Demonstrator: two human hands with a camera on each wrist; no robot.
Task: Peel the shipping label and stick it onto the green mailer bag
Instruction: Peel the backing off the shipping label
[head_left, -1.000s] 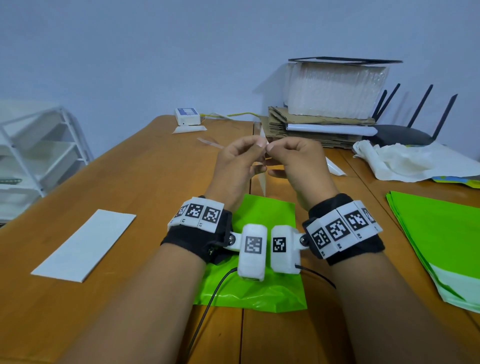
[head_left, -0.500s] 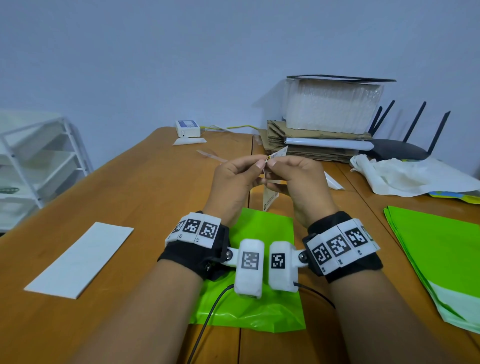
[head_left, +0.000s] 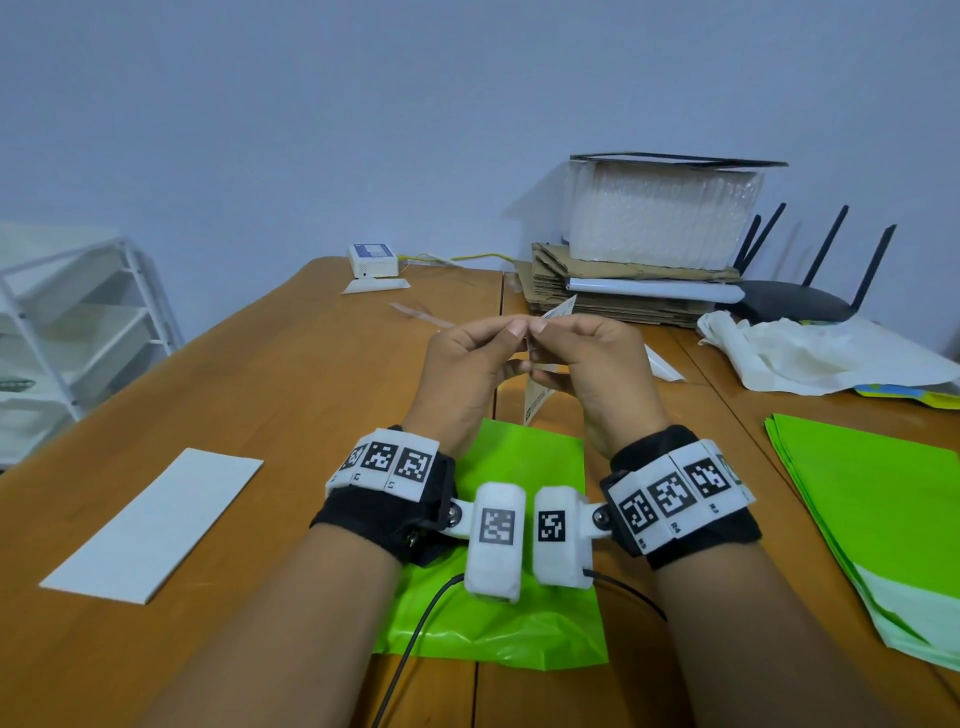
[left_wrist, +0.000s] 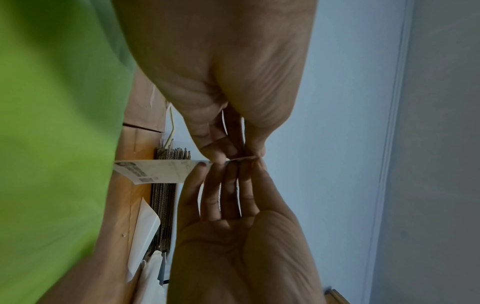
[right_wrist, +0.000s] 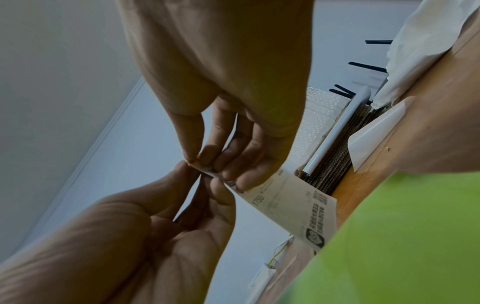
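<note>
while a wooden table fills the room with a stack of green bags at its right edge, a white paper sheet at its left and flattened cardboard at the back, a single green mailer bag lies flat on the wood beneath the person's wrists. raised above it, the left hand and right hand meet fingertip to fingertip, each pinching the same top corner of the shipping label between thumb and curled fingers. the printed label hangs down from that pinch, clear of the bag.
</note>
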